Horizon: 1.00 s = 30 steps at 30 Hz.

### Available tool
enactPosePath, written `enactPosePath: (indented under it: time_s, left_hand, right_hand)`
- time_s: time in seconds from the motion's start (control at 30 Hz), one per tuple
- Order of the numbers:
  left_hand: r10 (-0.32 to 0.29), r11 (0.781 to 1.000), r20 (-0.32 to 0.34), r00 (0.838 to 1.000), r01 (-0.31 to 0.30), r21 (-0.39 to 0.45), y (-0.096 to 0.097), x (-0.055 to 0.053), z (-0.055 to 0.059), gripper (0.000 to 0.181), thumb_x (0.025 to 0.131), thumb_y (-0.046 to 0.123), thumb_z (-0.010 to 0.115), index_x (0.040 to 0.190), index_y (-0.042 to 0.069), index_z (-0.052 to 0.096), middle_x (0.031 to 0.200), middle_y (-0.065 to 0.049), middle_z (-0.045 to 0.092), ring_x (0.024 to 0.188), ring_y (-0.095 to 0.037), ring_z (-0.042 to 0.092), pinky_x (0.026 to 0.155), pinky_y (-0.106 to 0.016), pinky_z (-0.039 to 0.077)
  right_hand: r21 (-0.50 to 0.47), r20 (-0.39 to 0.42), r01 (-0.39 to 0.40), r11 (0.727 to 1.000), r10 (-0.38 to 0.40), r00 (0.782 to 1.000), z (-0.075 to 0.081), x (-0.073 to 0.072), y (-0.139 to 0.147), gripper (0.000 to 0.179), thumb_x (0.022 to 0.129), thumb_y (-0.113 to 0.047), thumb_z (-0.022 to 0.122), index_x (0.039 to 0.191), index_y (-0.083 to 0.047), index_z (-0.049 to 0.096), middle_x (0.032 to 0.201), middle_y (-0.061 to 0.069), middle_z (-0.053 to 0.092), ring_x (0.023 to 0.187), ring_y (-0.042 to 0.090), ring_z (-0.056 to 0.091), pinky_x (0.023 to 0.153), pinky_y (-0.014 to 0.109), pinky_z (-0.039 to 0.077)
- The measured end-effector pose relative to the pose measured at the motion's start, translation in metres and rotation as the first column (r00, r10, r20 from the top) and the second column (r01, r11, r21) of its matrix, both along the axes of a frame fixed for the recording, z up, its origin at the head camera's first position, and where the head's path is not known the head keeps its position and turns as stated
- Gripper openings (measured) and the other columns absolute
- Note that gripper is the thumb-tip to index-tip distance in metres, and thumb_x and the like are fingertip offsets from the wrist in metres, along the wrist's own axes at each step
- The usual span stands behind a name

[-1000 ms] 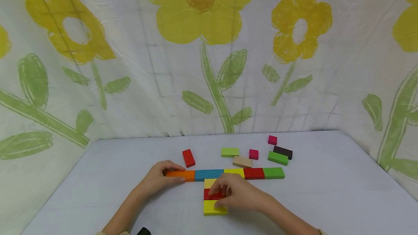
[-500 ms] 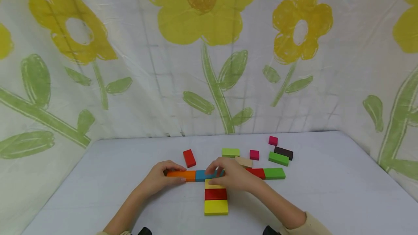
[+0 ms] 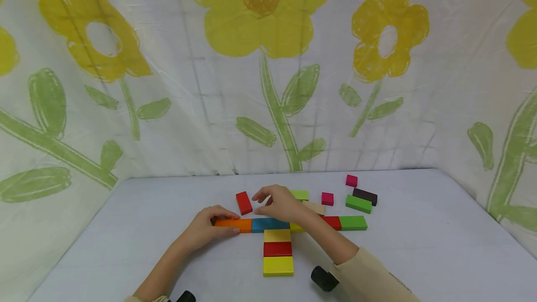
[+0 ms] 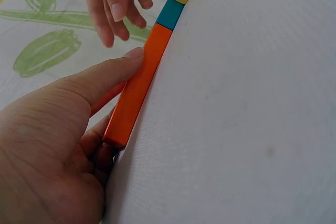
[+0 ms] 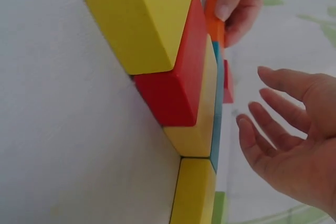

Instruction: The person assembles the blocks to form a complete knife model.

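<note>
My left hand (image 3: 207, 228) grips the left end of an orange block (image 3: 233, 225), thumb along one side and fingers at the other. That block heads a row with a blue block (image 3: 268, 224), a yellow one, a red one (image 3: 332, 222) and a green one (image 3: 353, 223). From the row a column runs toward me: a pale yellow block (image 3: 277, 236), a red block (image 3: 277, 249) and a yellow block (image 3: 278, 266). My right hand (image 3: 282, 205), fingers spread and holding nothing, hovers beyond the blue block, its fingertips near a loose red block (image 3: 244, 203). Its forearm partly covers the row's yellow block.
Behind the row lie a light green block (image 3: 300, 195), a tan block (image 3: 314, 207), a pink cube (image 3: 327, 199) and another pink cube (image 3: 351, 181). A dark brown block (image 3: 365, 196) and a green block (image 3: 358, 203) lie farther right. A flower-print curtain (image 3: 201, 120) closes off the back.
My right hand has moved from over the column, across the blue block, to beyond the row beside the loose red block. My left hand has stayed on the orange block.
</note>
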<state>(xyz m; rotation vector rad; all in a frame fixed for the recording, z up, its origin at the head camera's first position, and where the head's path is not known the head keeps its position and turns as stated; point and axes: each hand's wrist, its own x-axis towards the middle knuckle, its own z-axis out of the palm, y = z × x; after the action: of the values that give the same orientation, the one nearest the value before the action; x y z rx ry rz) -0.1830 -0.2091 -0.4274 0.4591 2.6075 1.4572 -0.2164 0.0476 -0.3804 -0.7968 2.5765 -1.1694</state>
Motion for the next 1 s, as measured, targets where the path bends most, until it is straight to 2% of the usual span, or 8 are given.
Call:
enactPosePath:
  time_s: [0.23, 0.53, 0.73, 1.0]
  left_hand:
    - [0.007, 1.0, 0.014, 1.0, -0.007, -0.01, 0.0, -0.001, 0.0, 0.027, 0.091, 0.022, 0.083, 0.116, 0.013, 0.08, 0.113, -0.003, 0.074, 0.109, -0.022, 0.059, 0.093, -0.036, 0.052]
    - [0.007, 1.0, 0.011, 1.0, -0.007, -0.01, 0.0, -0.001, -0.001, 0.026, 0.092, 0.022, 0.083, 0.115, 0.012, 0.08, 0.113, -0.004, 0.074, 0.109, -0.022, 0.06, 0.093, -0.034, 0.052]
    - [-0.024, 1.0, -0.033, 0.999, 0.024, 0.004, 0.0, 0.0, 0.0, 0.025, 0.091, 0.02, 0.082, 0.114, 0.01, 0.08, 0.11, -0.005, 0.074, 0.106, -0.022, 0.06, 0.091, -0.033, 0.052]
    - [-0.037, 0.999, -0.045, 0.998, 0.038, 0.027, -0.002, 0.0, -0.001, 0.025, 0.091, 0.019, 0.082, 0.114, 0.009, 0.08, 0.111, -0.006, 0.075, 0.106, -0.022, 0.061, 0.09, -0.031, 0.052]
  right_hand:
    - [0.01, 0.049, 0.051, 0.999, -0.052, 0.997, -0.002, -0.013, -0.019, 0.037, 0.095, -0.013, 0.078, 0.13, -0.002, 0.069, 0.122, 0.013, 0.069, 0.101, 0.024, 0.064, 0.087, 0.033, 0.06]
    - [0.034, 0.076, 0.127, 0.991, -0.13, 0.989, -0.01, -0.024, -0.036, 0.044, 0.094, -0.017, 0.081, 0.133, -0.003, 0.068, 0.125, 0.014, 0.069, 0.112, 0.028, 0.062, 0.099, 0.043, 0.056]
    - [0.055, 0.072, 0.148, 0.987, -0.152, 0.986, -0.014, -0.028, -0.041, 0.043, 0.092, -0.018, 0.083, 0.129, -0.001, 0.07, 0.121, 0.014, 0.07, 0.11, 0.027, 0.061, 0.096, 0.041, 0.056]
    - [0.069, 0.087, 0.162, 0.984, -0.168, 0.982, -0.015, -0.03, -0.046, 0.047, 0.09, -0.021, 0.085, 0.129, -0.001, 0.069, 0.119, 0.014, 0.069, 0.107, 0.026, 0.061, 0.094, 0.039, 0.057]
